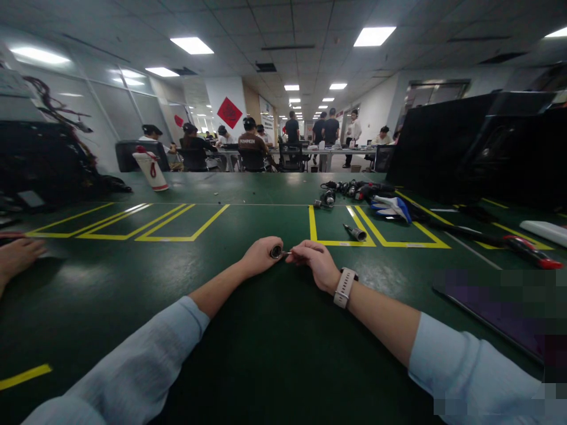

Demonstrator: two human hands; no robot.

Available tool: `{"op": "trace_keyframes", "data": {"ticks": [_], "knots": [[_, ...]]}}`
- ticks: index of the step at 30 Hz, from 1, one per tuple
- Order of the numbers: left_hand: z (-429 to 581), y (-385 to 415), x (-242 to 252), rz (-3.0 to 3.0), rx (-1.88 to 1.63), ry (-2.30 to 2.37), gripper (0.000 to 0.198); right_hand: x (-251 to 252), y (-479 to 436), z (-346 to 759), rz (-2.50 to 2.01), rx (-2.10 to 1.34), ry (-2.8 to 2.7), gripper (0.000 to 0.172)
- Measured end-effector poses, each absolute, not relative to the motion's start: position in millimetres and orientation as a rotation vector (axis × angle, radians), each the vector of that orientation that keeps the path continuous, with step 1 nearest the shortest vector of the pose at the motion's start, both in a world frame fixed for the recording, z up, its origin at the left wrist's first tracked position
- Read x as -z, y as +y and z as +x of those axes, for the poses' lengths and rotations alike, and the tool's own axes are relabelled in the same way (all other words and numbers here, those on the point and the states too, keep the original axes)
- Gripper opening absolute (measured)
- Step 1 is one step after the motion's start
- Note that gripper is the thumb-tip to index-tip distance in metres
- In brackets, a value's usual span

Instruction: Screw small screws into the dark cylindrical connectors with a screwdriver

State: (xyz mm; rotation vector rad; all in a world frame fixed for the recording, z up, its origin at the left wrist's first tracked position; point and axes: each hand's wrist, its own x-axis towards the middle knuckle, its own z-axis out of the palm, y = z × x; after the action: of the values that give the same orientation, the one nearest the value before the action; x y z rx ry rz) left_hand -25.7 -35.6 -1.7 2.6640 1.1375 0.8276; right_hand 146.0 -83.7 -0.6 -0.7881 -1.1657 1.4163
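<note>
My left hand (pixel 259 255) grips a small round metal part (pixel 276 252) while my right hand (pixel 316 262) pinches a thin silver pin (pixel 287 253) at it, needing steady aim.

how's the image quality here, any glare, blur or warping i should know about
Head view: the wide-angle lens stretches the edges; ceiling panels throw soft glare on the green mat at left; the small metal part in the left hand is tiny and soft, so what the right hand pinches is unclear; a pixelated patch masks the lower right.
</note>
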Motion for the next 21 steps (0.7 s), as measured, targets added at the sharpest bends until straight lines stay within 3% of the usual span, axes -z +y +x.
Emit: {"op": "trace_keyframes", "data": {"ticks": [10,21], "knots": [[-28.0,-31.8,3.0,2.566,-0.939,1.126,0.018,-2.3,-84.9,147.8,-0.750,-1.423,-1.125,0.012],[-27.8,-29.7,2.8,2.445,-1.034,1.140,0.021,0.5,-90.2,142.9,-0.796,-0.920,-1.644,0.014]]}}
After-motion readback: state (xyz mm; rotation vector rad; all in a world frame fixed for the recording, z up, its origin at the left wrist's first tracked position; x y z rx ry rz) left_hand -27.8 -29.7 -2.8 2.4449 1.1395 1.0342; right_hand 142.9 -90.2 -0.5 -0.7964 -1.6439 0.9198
